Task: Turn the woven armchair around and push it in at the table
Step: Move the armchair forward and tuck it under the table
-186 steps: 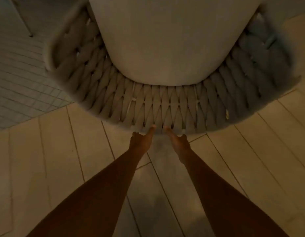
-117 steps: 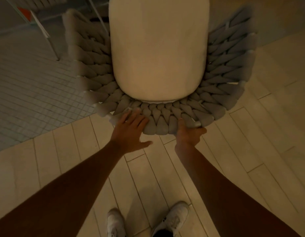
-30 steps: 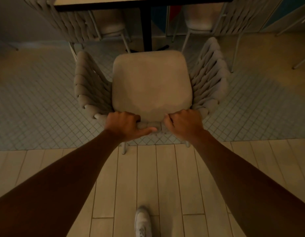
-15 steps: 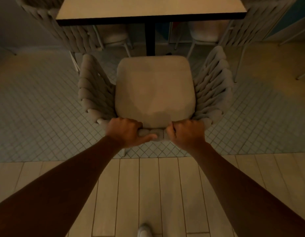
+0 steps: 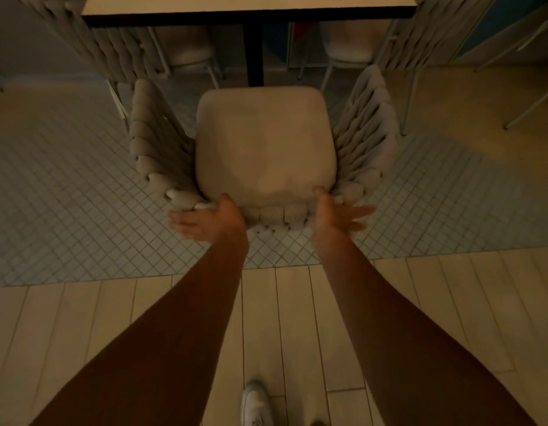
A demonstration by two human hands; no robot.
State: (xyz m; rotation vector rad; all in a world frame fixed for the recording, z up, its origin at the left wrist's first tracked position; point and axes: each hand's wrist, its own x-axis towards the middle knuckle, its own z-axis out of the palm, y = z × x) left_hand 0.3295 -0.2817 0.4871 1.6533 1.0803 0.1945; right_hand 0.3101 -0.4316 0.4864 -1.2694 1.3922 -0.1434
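Observation:
The woven armchair [image 5: 263, 142], grey rope weave with a pale seat cushion, stands on the small-tile floor and faces the table [image 5: 248, 6]. The cushion's front edge lies just short of the table's dark edge and black centre post. My left hand [image 5: 205, 221] is at the left part of the chair's back rim, fingers spread outward. On the right part of that rim, my right hand [image 5: 337, 215] has its fingers splayed as well. Neither hand closes around the rope; both sit at the rim, slightly blurred.
More woven chairs stand around the table: one at the far left [image 5: 113, 47], one at the far right [image 5: 426, 41]. Thin metal chair legs [image 5: 530, 103] cross the right side. Tile meets pale floor planks [image 5: 285, 318] under my arms. My white shoe [image 5: 254, 404] shows below.
Half a second ago both hands gripped the chair's back rim; now both have let go and the fingers are spread. Over the earlier frames the chair was turned and moved toward the table.

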